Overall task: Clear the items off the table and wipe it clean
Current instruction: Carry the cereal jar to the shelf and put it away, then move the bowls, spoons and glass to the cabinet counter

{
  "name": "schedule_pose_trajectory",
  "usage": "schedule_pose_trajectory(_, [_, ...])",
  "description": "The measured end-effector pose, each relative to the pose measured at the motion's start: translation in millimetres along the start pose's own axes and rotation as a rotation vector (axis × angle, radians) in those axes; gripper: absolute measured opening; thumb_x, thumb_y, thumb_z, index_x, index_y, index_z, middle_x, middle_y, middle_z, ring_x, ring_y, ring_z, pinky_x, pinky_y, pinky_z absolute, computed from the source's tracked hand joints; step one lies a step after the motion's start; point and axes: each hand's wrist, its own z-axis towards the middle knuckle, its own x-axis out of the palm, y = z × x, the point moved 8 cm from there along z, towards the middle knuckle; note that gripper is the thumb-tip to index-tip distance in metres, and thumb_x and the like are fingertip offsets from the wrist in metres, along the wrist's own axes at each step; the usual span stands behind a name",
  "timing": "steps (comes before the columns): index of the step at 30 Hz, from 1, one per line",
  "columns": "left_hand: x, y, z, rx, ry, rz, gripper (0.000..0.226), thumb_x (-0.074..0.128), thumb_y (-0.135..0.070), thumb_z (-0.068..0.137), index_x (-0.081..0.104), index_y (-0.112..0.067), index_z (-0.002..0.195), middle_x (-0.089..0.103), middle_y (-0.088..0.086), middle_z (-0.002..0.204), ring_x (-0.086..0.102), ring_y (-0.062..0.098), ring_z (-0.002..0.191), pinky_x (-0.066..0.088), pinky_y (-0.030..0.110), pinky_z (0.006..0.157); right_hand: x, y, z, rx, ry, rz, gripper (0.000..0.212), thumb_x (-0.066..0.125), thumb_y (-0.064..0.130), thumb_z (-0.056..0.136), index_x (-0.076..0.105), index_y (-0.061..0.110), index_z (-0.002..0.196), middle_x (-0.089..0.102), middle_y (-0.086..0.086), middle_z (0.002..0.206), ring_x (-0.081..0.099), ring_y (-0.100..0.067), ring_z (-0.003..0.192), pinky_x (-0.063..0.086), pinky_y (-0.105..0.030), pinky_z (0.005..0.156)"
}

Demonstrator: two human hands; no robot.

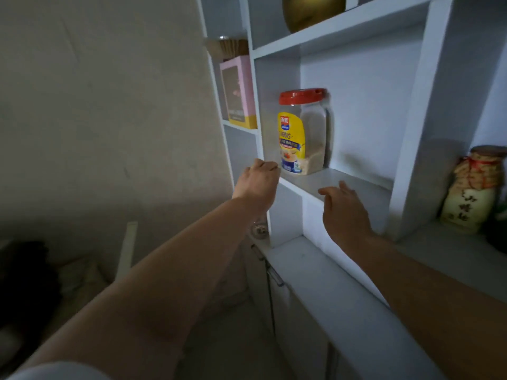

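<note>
A clear plastic jar (303, 133) with a red lid and a yellow label stands upright on a white shelf (356, 187) of a wall unit. My left hand (258, 182) is at the shelf's front edge, just left of the jar's base, with its fingers curled under and nothing seen in it. Lower right of the jar, my right hand (344, 212) hovers by the shelf's front edge with loosely spread fingers, holding nothing. Neither hand touches the jar. No table is in view.
A pink and yellow box (238, 91) stands in the compartment to the left. A brown ceramic bottle (472, 187) with a tied top sits at the right. A gold bowl (312, 12) is on the shelf above. White counter ledge (329, 297) and cabinet doors lie below.
</note>
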Motion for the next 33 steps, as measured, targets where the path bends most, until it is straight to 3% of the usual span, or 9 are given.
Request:
schedule_pose_trajectory(5, [-25, 31, -78, -0.195, 0.072, 0.012, 0.038, 0.043, -0.007, 0.092, 0.053, -0.012, 0.128, 0.049, 0.003, 0.137, 0.039, 0.026, 0.127, 0.036, 0.038, 0.101, 25, 42, -52, -0.084, 0.178, 0.094, 0.038, 0.029, 0.01, 0.101, 0.059, 0.012, 0.124, 0.048, -0.015, 0.14, 0.027, -0.023, 0.142, 0.02, -0.033, 0.113])
schedule_pose_trajectory(9, [-41, 65, -163, -0.365, 0.148, 0.066, 0.043, 0.046, -0.006, 0.089, 0.052, -0.014, 0.132, 0.047, 0.0, 0.139, 0.037, 0.024, 0.128, 0.034, 0.035, 0.102, 62, 87, -93, -0.196, 0.306, 0.189, 0.037, 0.03, 0.015, 0.101, 0.06, 0.016, 0.123, 0.051, -0.013, 0.138, 0.034, -0.024, 0.137, 0.028, -0.037, 0.11])
schedule_pose_trajectory(13, [-53, 102, -247, -0.549, 0.208, 0.113, 0.041, 0.047, -0.006, 0.089, 0.052, -0.014, 0.129, 0.049, 0.001, 0.135, 0.037, 0.024, 0.127, 0.036, 0.035, 0.1, 91, 138, -141, -0.265, 0.451, 0.252, 0.038, 0.03, 0.02, 0.1, 0.058, 0.021, 0.125, 0.041, -0.012, 0.147, 0.025, -0.021, 0.142, 0.031, -0.038, 0.108])
schedule_pose_trajectory(17, [-72, 130, -328, -0.731, 0.182, 0.164, 0.034, 0.053, -0.01, 0.087, 0.057, -0.023, 0.119, 0.052, -0.005, 0.129, 0.041, 0.022, 0.119, 0.039, 0.034, 0.094, 111, 193, -191, -0.373, 0.566, 0.29, 0.039, 0.028, 0.025, 0.1, 0.058, 0.024, 0.124, 0.04, -0.011, 0.148, 0.023, -0.023, 0.143, 0.034, -0.041, 0.109])
schedule_pose_trajectory(19, [-81, 134, -367, -0.771, 0.184, 0.165, 0.04, 0.048, -0.005, 0.088, 0.055, -0.02, 0.125, 0.049, -0.005, 0.135, 0.039, 0.022, 0.123, 0.037, 0.034, 0.097, 114, 221, -217, -0.441, 0.602, 0.321, 0.038, 0.028, 0.022, 0.101, 0.06, 0.019, 0.123, 0.048, -0.01, 0.141, 0.024, -0.021, 0.143, 0.033, -0.039, 0.108])
schedule_pose_trajectory(22, [-101, 139, -425, -0.858, 0.177, 0.143, 0.049, 0.045, 0.0, 0.087, 0.052, -0.017, 0.132, 0.047, -0.003, 0.14, 0.036, 0.021, 0.129, 0.034, 0.033, 0.105, 115, 262, -258, -0.525, 0.662, 0.383, 0.038, 0.029, 0.019, 0.101, 0.061, 0.014, 0.121, 0.055, -0.009, 0.133, 0.033, -0.021, 0.138, 0.034, -0.035, 0.106])
schedule_pose_trajectory(26, [-133, 155, -515, -1.02, 0.148, 0.129, 0.049, 0.046, 0.002, 0.085, 0.056, -0.018, 0.129, 0.05, -0.002, 0.138, 0.037, 0.02, 0.129, 0.033, 0.033, 0.106, 123, 316, -325, -0.578, 0.781, 0.459, 0.035, 0.034, 0.01, 0.097, 0.062, 0.011, 0.118, 0.06, -0.007, 0.127, 0.042, -0.02, 0.131, 0.034, -0.03, 0.105])
schedule_pose_trajectory(33, [-199, 184, -674, -1.301, 0.017, 0.177, 0.058, 0.044, 0.01, 0.088, 0.052, -0.021, 0.136, 0.051, -0.005, 0.141, 0.038, 0.014, 0.13, 0.035, 0.03, 0.105, 129, 381, -431, -0.607, 0.921, 0.468, 0.037, 0.04, 0.004, 0.088, 0.062, 0.014, 0.116, 0.063, -0.003, 0.123, 0.055, -0.019, 0.115, 0.041, -0.024, 0.086])
